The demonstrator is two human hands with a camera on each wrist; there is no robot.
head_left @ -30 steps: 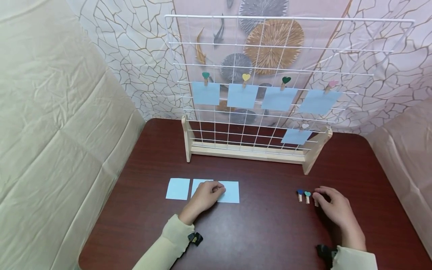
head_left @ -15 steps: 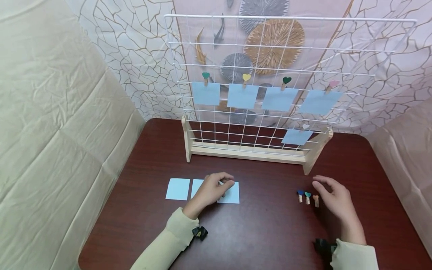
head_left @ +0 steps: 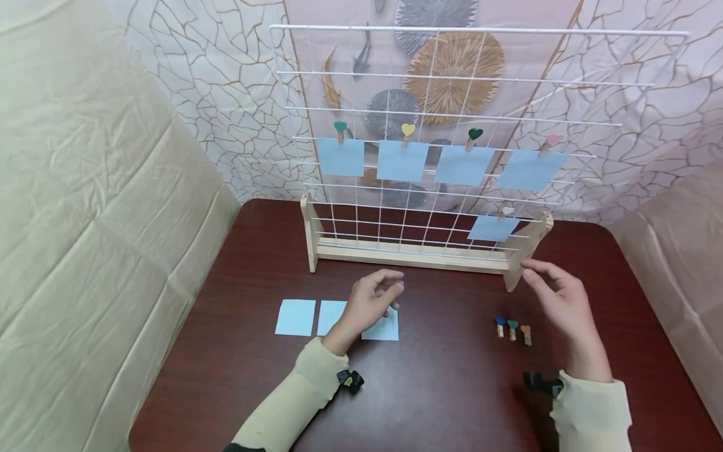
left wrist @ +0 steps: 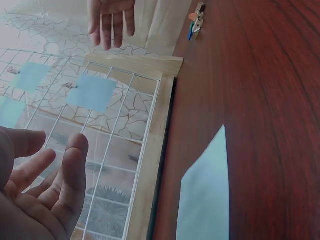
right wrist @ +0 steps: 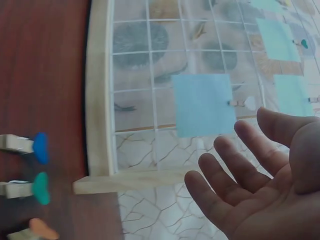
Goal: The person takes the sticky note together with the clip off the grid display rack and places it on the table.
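Observation:
My left hand [head_left: 369, 304] hovers over the middle and right cards of three pale blue paper cards, its fingers loosely bent with nothing between them. The right card [head_left: 381, 328] and middle card [head_left: 332, 314] are partly covered by it; the left card [head_left: 295, 317] shows whole. My right hand [head_left: 562, 304] is raised beside the rack's right wooden foot, fingers relaxed and holding nothing, as the right wrist view also shows. Below and left of it lie three heart clothespins: blue [head_left: 500, 327], green [head_left: 513, 329] and orange [head_left: 526, 334].
A white wire grid rack [head_left: 395, 223] on a wooden base [head_left: 412, 254] stands at the back of the dark red table [head_left: 440, 389]. Several blue cards hang on it by heart clothespins, including a lower right card [head_left: 492, 228] with a white heart clothespin [head_left: 508, 211].
My left hand has lifted off the cards and moved right and toward the rack. The right hand has risen away from the clothespins toward the rack, uncovering the orange one.

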